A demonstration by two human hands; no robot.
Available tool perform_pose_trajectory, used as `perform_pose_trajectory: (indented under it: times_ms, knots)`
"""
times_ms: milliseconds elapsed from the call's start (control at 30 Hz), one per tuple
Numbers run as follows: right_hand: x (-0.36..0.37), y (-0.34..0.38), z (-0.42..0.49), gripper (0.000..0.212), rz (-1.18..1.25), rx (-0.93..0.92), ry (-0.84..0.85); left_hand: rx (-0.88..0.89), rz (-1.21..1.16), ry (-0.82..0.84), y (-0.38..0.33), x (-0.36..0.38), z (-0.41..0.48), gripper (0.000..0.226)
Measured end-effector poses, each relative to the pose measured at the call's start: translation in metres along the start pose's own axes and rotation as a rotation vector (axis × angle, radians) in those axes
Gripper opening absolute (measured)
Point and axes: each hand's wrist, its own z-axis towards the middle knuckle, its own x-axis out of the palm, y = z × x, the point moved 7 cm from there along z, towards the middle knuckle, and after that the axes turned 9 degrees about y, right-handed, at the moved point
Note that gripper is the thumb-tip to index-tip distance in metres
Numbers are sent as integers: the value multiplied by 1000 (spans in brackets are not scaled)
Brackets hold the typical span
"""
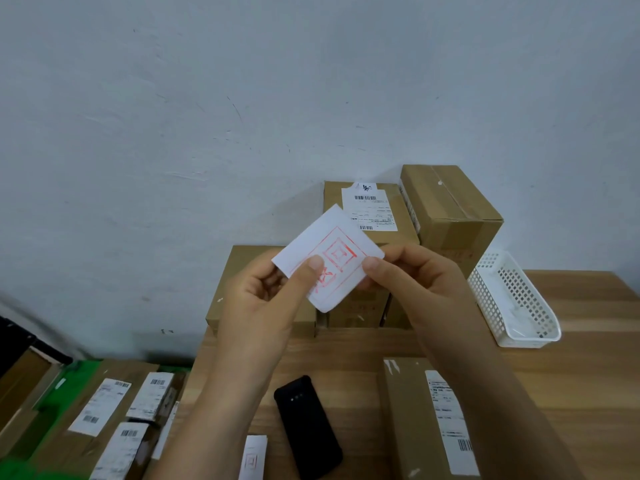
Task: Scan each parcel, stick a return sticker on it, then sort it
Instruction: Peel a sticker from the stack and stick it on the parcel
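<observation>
Both hands hold one sticker [341, 252] raised above the table [588, 375], in front of the stacked boxes [450, 209] by the wall.

- My left hand [266, 296] pinches the sticker's lower left part, thumb on its printed face, fingers curled behind it.
- My right hand [408, 275] pinches its right edge between thumb and fingers.
- The sticker is white and tilted. It carries a red double square frame with red characters: the upper one looks like 回, and the lower one is half hidden by my left thumb.
- The parcel [422, 417], a long brown carton, lies on the table below my right forearm. Its white label shows a barcode near the close end, and the small print is too blurred to read.
- The black scanner [306, 424] lies on the table between my forearms, just left of the parcel.
- A sticker pile [254, 455] with the same red frame lies left of the scanner.
- A white perforated basket [512, 299] stands at the right, beside the boxes.
- More labelled cartons [114, 410] lie lower left, off the table, on a green surface.
</observation>
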Motion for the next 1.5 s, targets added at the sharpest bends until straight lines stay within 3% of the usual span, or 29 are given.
perform_pose_trajectory:
  times_ms: [100,200,300,400,533,833,1500]
  knots:
    - [-2,1,2,9,-15,-29,-8,37,181,-71,4,-7,0,36]
    - [-2,2,2,9,-89,-50,-13,284,567,-182,-16,-5,-8,44]
    - [-2,5,0,15,-78,-79,-5,488,761,-101,-29,17,-14,36]
    - [-1,8,-1,20,6,-123,14,479,698,-27,-26,27,-14,24]
    - [0,10,-1,17,132,-157,42,365,557,37,-23,33,-13,24]
    - [-1,9,0,21,159,-186,65,352,370,80,-26,34,-13,21]
    - [4,10,2,17,82,-190,66,560,650,-4,-40,33,-18,18]
